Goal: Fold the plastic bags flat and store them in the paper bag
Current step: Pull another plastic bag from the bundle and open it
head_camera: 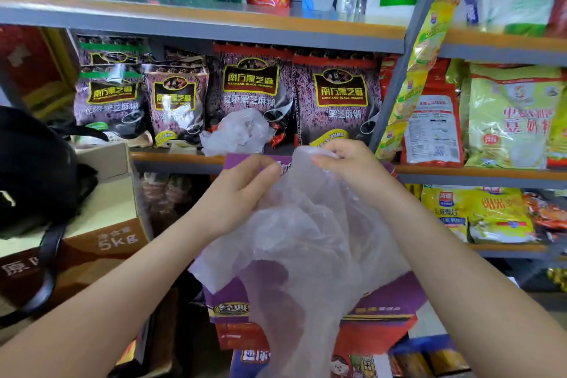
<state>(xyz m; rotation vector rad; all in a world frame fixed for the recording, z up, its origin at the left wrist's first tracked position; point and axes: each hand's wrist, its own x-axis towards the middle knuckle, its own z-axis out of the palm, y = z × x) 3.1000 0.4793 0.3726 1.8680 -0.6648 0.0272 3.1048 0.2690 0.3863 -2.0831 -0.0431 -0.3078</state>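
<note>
A thin translucent plastic bag [306,242] hangs crumpled in front of me, held up by both hands. My left hand [236,193] grips its upper left part with curled fingers. My right hand [343,163] pinches the top edge of the bag. Behind the bag stands a purple paper bag [395,291], mostly covered by the plastic. Another crumpled plastic bag [236,132] lies on the shelf just beyond my hands.
Store shelves [199,26] full of food packets fill the background. A cardboard box [101,236] with a black bag [33,172] on it stands at the left. Colourful cartons [362,365] are stacked below the paper bag.
</note>
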